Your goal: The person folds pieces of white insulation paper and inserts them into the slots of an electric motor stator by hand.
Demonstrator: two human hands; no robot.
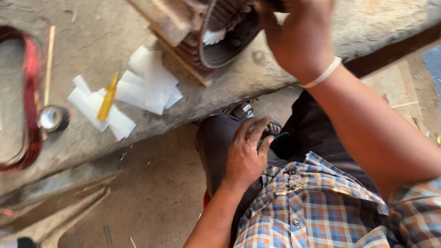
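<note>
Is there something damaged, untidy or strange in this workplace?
Yes. The motor housing under the right hand looks rusty and sits tilted on the slab edge. White paper strips lie scattered around a yellow screwdriver. The left hand rests on the lap.

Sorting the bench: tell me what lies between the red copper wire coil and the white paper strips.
In the head view, a small roll of tape sits between the coil and the strips.

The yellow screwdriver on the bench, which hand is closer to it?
Left. The left hand rests on the lap, right of the yellow screwdriver; the right hand is farther, at the motor.
</note>
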